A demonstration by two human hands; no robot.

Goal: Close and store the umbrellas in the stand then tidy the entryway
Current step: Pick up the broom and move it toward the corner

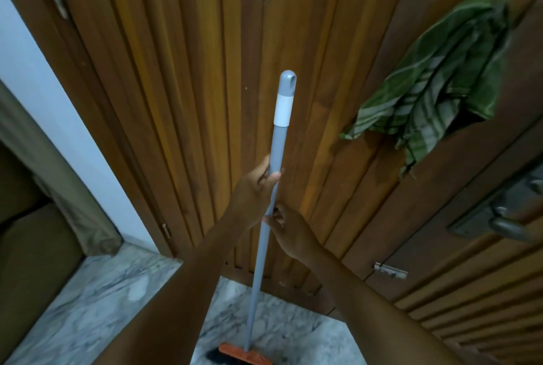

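— What have you got hold of?
— A broom (pixel 269 188), nearly upright before the wooden door (pixel 182 100). My left hand (pixel 255 188) is wrapped round the grey handle; my right hand (pixel 289 232), just below, pinches it, I think, though its fingers are partly hidden.
— And its head?
— Orange, down on the marble floor (pixel 97 300). A green cloth (pixel 440 79) hangs to the right.

No text, label, brand, number or sign can be read anywhere in this view. The broom handle (pixel 274 165) carries only a plain white band, and the wooden door (pixel 205 71) is unmarked.
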